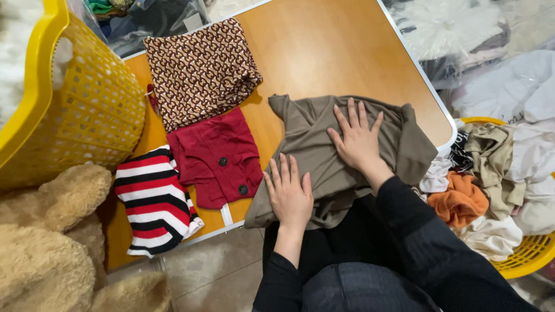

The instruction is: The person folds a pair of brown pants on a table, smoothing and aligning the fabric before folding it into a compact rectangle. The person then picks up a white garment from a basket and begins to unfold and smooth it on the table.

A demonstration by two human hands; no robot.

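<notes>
A taupe knit garment (324, 162) lies spread on the wooden table (324, 52), hanging a little over the near edge. My left hand (288, 193) rests flat on its lower left part, fingers apart. My right hand (358, 138) presses flat on its middle, fingers spread. Neither hand grips anything. To the left lie three folded pieces: a brown patterned cloth (199, 72), a dark red garment with black buttons (217, 156), and a red, white and black striped garment (153, 199) at the table's near left edge.
A yellow perforated laundry basket (69, 110) stands at the left. A tan plush toy (52, 242) sits below it. At the right, another yellow basket (529, 251) holds several mixed clothes, among them an orange piece (459, 199). Bagged items lie beyond the table.
</notes>
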